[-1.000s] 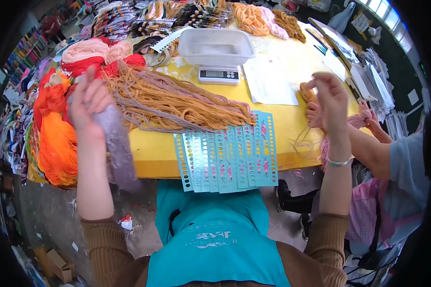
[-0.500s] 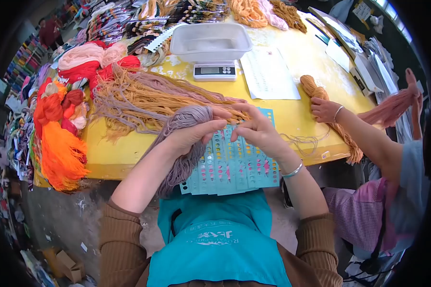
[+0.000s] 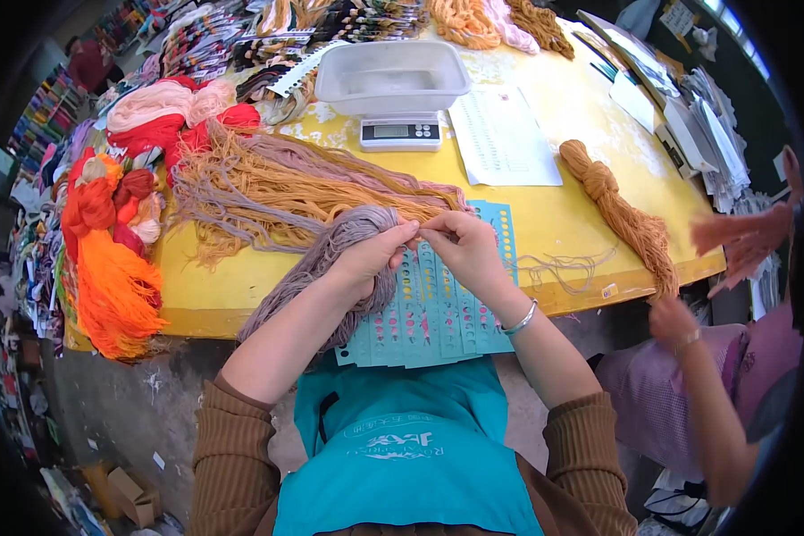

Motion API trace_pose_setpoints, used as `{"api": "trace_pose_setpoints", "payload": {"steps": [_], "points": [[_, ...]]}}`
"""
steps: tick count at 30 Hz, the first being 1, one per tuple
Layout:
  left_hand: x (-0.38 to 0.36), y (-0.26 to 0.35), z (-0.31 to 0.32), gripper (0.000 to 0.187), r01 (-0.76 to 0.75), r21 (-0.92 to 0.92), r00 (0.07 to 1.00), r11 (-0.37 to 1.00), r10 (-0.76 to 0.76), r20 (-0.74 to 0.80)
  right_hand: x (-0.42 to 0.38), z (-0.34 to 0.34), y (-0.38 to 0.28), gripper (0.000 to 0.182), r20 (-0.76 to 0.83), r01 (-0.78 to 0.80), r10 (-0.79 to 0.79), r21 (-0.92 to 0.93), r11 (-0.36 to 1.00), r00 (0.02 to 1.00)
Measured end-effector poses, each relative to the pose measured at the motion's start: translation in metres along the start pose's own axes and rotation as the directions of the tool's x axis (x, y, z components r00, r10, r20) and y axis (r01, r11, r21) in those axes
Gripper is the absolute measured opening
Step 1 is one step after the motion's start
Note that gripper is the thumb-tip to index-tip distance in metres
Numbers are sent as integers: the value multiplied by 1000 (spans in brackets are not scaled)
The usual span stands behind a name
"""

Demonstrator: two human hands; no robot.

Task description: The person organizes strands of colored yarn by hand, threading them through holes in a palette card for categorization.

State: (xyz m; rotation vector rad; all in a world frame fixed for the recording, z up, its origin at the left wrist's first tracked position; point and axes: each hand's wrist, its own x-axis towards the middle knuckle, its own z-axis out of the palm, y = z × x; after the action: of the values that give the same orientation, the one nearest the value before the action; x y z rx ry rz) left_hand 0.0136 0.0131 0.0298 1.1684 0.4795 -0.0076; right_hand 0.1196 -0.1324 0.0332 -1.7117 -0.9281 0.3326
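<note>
A thick hank of greyish-mauve yarn (image 3: 326, 268) hangs over the table's near edge, with my left hand (image 3: 377, 256) wrapped round its upper end. My right hand (image 3: 460, 250) is closed in a pinch, its fingertips meeting those of my left hand. Whatever lies between the fingertips is too small to make out. Below both hands lie turquoise cards (image 3: 420, 313) with rows of punched holes and coloured dots. Loose ochre and mauve yarn (image 3: 295, 183) spreads over the table behind the hank.
A clear plastic tub (image 3: 393, 79) sits on a digital scale (image 3: 400, 132). Beside it lies a printed sheet (image 3: 505, 138). Red and orange hanks (image 3: 116, 259) are at left. At right, a co-worker's hand (image 3: 673, 322) is at a brown hank (image 3: 612, 196); their other hand holds pink yarn (image 3: 746, 237).
My right hand has moved left and its fingers have closed against my left fingertips. The co-worker's nearer hand has dropped to the brown hank's lower end, and the pink yarn has shifted.
</note>
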Motion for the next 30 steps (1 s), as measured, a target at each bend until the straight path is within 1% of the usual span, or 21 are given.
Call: {"api": "trace_pose_setpoints", "payload": {"steps": [1, 2, 3, 4, 5, 6, 8, 9, 10, 13, 15, 17, 19, 20, 21, 23, 24, 25, 27, 28, 30], "points": [[1, -3, -2, 18, -1, -1, 1000, 1000, 1, -1, 0, 0, 6, 11, -14, -57, 58, 48, 997, 998], [3, -6, -6, 21, 64, 5, 997, 998, -64, -46, 1, 0, 13, 10, -27, -114, 117, 96, 989, 993], [3, -8, -7, 25, 131, 9, 987, 991, -129, -91, 3, -2, 22, 10, -28, -115, 118, 95, 989, 993], [2, -9, -9, 25, 133, 9, 987, 991, -132, -90, 6, -7, 33, 10, 5, -180, 180, 25, 983, 984], [0, -9, -11, 27, 195, -2, 975, 981, -194, -106, 7, -9, 38, 11, 34, -240, 242, -47, 970, 970], [-1, -9, -12, 29, 255, -15, 959, 967, -255, -124, 6, -9, 43, 11, 35, -240, 242, -46, 970, 970], [-6, -10, -6, 31, 269, -23, 952, 963, -269, -145, 3, -6, 49, 11, 77, -238, 248, -115, 964, 966], [-7, -11, -2, 32, 285, -31, 944, 958, -286, -162, 1, -3, 52, 11, 81, -239, 248, -113, 964, 965], [-6, -14, 0, 28, 272, -92, 938, 958, -286, -195, 0, -1, 56, 11, 72, -213, 223, -125, 969, 972], [-6, -11, 7, 30, 297, -105, 923, 949, -313, -222, -2, -1, 55, 12, 68, -194, 205, -142, 971, 976], [-3, -15, 5, 31, 311, -109, 924, 944, -327, -199, -1, -1, 56, 12, 75, -188, 201, -147, 971, 977], [-1, -19, 3, 31, 327, -112, 922, 938, -343, -181, -1, 1, 60, 12, 59, -143, 153, -148, 979, 987], [2, -26, 6, 31, 259, -89, 951, 962, -270, -150, -1, 1, 61, 12, 64, -163, 174, -140, 977, 983], [3, -29, 9, 28, 241, -40, 955, 970, -244, -167, -1, 0, 61, 12, 69, -181, 192, -136, 974, 979], [5, -35, 10, 28, 239, -36, 956, 970, -242, -166, -1, 0, 60, 12, 66, -179, 189, -134, 975, 980], [8, -41, 13, 25, 154, 65, 978, 986, -143, -149, -2, -1, 58, 12, 53, -199, 206, -117, 973, 977], [7, -40, 16, 25, 154, 114, 977, 981, -134, -168, -2, -1, 58, 13, 63, -197, 205, -108, 974, 977], [10, -39, 17, 25, 147, 119, 978, 982, -126, -168, 1, -2, 57, 13, 59, -191, 198, -107, 976, 978], [10, -41, 20, 21, 141, 57, 967, 988, -125, -223, -1, -4, 55, 14, 81, -198, 207, -99, 975, 975], [14, -37, 15, 21, 309, 194, 938, 931, -265, -225, -1, -4, 57, 14, 80, -202, 210, -98, 974, 974], [17, -36, 14, 24, 300, 202, 942, 932, -256, -218, 1, -5, 61, 15, 123, -203, 208, -52, 978, 970]]}}
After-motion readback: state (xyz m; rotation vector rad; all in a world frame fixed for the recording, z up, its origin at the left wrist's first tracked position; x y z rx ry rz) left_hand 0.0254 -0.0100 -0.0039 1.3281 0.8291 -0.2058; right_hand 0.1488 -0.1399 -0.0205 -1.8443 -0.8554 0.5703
